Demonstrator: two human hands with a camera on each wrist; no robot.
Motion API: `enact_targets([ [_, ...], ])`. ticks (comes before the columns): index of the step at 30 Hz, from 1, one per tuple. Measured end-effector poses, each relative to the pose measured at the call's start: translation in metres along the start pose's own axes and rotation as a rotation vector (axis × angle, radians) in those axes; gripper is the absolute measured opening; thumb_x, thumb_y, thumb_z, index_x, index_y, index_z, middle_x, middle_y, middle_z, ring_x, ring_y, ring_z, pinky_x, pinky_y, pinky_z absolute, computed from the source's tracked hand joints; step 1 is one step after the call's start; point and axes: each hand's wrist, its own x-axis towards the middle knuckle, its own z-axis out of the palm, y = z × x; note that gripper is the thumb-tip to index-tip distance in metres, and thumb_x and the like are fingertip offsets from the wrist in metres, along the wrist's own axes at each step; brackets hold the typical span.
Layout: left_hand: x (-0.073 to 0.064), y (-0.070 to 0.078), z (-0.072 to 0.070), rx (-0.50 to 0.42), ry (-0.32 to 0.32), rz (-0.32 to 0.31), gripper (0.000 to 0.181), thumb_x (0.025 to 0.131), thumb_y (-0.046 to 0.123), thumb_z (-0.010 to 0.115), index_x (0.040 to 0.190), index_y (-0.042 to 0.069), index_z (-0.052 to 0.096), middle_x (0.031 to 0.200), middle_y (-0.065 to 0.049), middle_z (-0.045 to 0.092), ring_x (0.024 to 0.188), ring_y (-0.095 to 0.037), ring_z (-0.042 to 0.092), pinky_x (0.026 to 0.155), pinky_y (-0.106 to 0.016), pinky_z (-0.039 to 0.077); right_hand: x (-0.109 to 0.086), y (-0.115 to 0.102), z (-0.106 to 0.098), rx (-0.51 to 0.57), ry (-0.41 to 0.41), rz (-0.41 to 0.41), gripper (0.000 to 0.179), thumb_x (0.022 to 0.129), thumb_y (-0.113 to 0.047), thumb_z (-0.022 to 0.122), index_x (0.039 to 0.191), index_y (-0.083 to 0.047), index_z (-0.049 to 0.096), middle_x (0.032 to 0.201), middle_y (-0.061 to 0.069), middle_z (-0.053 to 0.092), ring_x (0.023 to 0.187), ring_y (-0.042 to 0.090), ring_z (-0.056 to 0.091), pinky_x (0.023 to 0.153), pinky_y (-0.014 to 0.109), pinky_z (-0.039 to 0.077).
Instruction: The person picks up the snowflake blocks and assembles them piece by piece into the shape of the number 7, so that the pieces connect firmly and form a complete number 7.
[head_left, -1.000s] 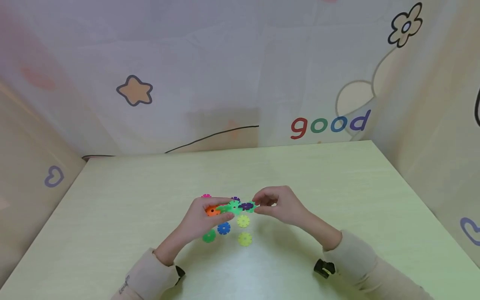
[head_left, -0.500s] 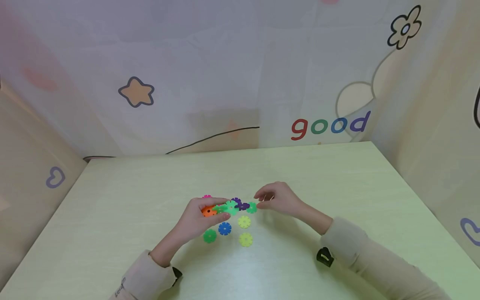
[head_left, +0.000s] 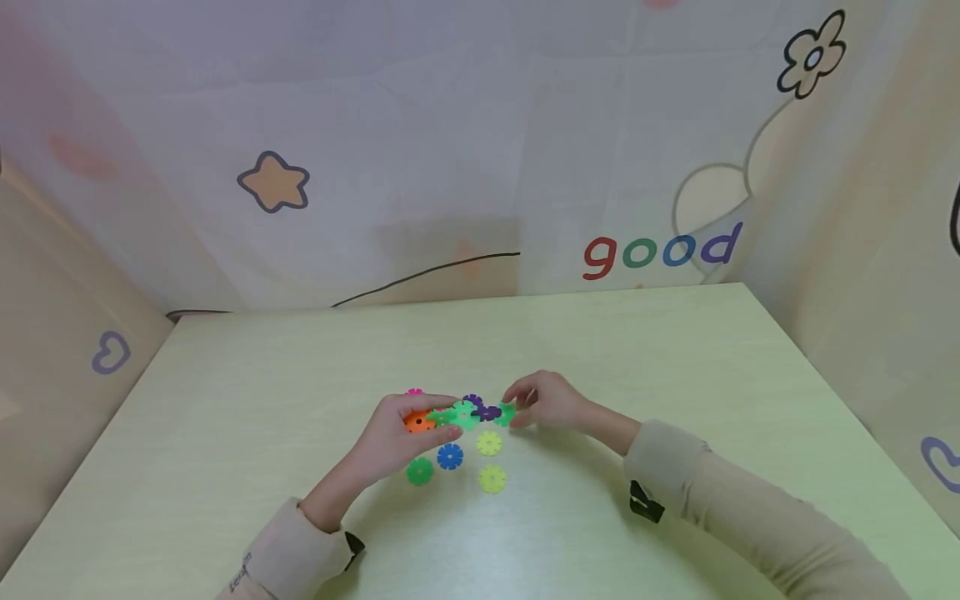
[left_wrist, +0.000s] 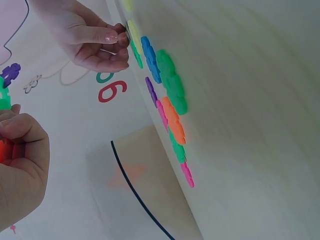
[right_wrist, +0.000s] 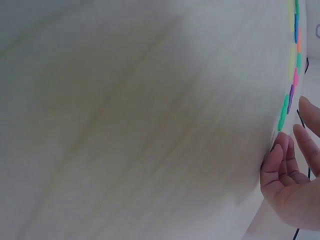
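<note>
Since half a second ago, the right hand [head_left: 547, 402] has come inward to a green disc [head_left: 505, 414] lying flat on the worktop [head_left: 360, 350], its sleeve [head_left: 667, 458] shifting with it; the left hand [head_left: 390, 435] has stayed nearly where it was. Forearm slanting in from the lower right, the right hand bends its fingers down beside that disc, thumb and forefinger part-open at its edge; whether they have gripped it I cannot tell. Raised above the worktop, the left hand reaches in from the lower left and holds a chain [head_left: 463, 416] of joined pieces between thumb and bent fingers, thumb on the near side. A purple piece [left_wrist: 10, 73] sticks out at the chain's free end. Nearer the person lie a blue disc [head_left: 450, 457], two yellow discs [head_left: 492, 479] and a second green disc [head_left: 420, 472], all flat.
</note>
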Motion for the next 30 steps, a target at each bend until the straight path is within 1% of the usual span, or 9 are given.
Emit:
enact_targets([
  [3,0.0000,0.0009,0.0000,-0.002,-0.003,-0.002,0.036,0.079,0.020,0.072,0.112,0.007,0.066,0.103,-0.007,0.062,0.078,-0.020,0.054,0.054,-0.021,0.046,0.0011,-0.0011,0.0025,-0.002,0.005,0.017,0.028,0.071,-0.006,0.077,0.097,-0.007,0.069,0.080,0.000,0.058,0.076,0.016,0.050,0.068,0.026,0.044],
  [9,-0.0002,0.0029,-0.0007,0.004,0.006,-0.014,0.036,0.078,0.021,0.072,0.111,0.008,0.066,0.099,-0.005,0.061,0.086,-0.021,0.052,0.057,-0.023,0.048,0.0033,-0.0012,0.0063,-0.053,0.030,-0.005,0.028,0.070,-0.008,0.078,0.097,-0.007,0.069,0.082,0.000,0.058,0.078,0.016,0.050,0.073,0.028,0.044],
  [13,0.0000,0.0031,-0.0006,-0.007,0.005,-0.011,0.036,0.079,0.020,0.072,0.111,0.007,0.066,0.098,-0.006,0.060,0.084,-0.021,0.052,0.057,-0.023,0.048,0.0060,0.0008,0.0095,-0.091,0.052,-0.005,0.026,0.070,-0.009,0.078,0.094,-0.008,0.069,0.082,-0.001,0.058,0.079,0.015,0.049,0.073,0.028,0.044],
  [18,0.0003,0.0036,-0.0003,-0.015,0.005,-0.012,0.036,0.078,0.020,0.072,0.111,0.007,0.066,0.099,-0.006,0.060,0.082,-0.021,0.053,0.057,-0.023,0.048,0.0063,0.0005,0.0091,-0.102,0.059,-0.014,0.022,0.069,-0.008,0.078,0.089,-0.008,0.068,0.081,0.001,0.057,0.079,0.017,0.049,0.074,0.030,0.044],
  [19,0.0004,0.0037,-0.0003,-0.015,0.005,-0.014,0.036,0.078,0.020,0.072,0.111,0.007,0.066,0.098,-0.006,0.060,0.082,-0.021,0.053,0.057,-0.023,0.048,0.0049,-0.0002,0.0084,-0.107,0.061,-0.037,0.022,0.068,-0.008,0.078,0.088,-0.008,0.068,0.081,0.001,0.057,0.078,0.017,0.049,0.073,0.030,0.044],
  [22,0.0003,0.0042,-0.0003,-0.015,0.004,-0.021,0.036,0.079,0.020,0.072,0.112,0.007,0.066,0.098,-0.006,0.060,0.084,-0.021,0.052,0.057,-0.023,0.048,0.0041,0.0000,0.0079,-0.100,0.057,-0.047,0.023,0.067,-0.007,0.078,0.085,-0.008,0.065,0.080,0.000,0.057,0.078,0.017,0.049,0.073,0.030,0.044],
  [25,0.0002,0.0044,-0.0003,-0.013,0.004,-0.027,0.036,0.078,0.019,0.072,0.112,0.008,0.066,0.097,-0.006,0.059,0.085,-0.022,0.052,0.059,-0.023,0.049,0.0043,0.0003,0.0084,-0.072,0.058,-0.031,0.025,0.066,-0.004,0.078,0.084,-0.007,0.061,0.077,0.001,0.056,0.074,0.017,0.049,0.070,0.029,0.044],
  [26,0.0002,0.0044,-0.0003,-0.012,0.004,-0.028,0.036,0.078,0.019,0.072,0.112,0.008,0.066,0.096,-0.005,0.059,0.085,-0.021,0.051,0.059,-0.023,0.049,0.0055,0.0009,0.0086,-0.062,0.055,-0.010,0.025,0.066,-0.002,0.078,0.084,-0.007,0.061,0.076,0.002,0.056,0.074,0.017,0.049,0.070,0.030,0.044],
  [30,0.0000,0.0047,-0.0005,-0.004,0.007,-0.026,0.035,0.078,0.019,0.073,0.111,0.007,0.066,0.095,-0.005,0.059,0.083,-0.021,0.052,0.058,-0.023,0.048,0.0046,0.0005,0.0082,-0.066,0.052,0.003,0.024,0.067,-0.001,0.077,0.084,-0.006,0.060,0.072,0.001,0.055,0.070,0.016,0.048,0.065,0.027,0.042],
])
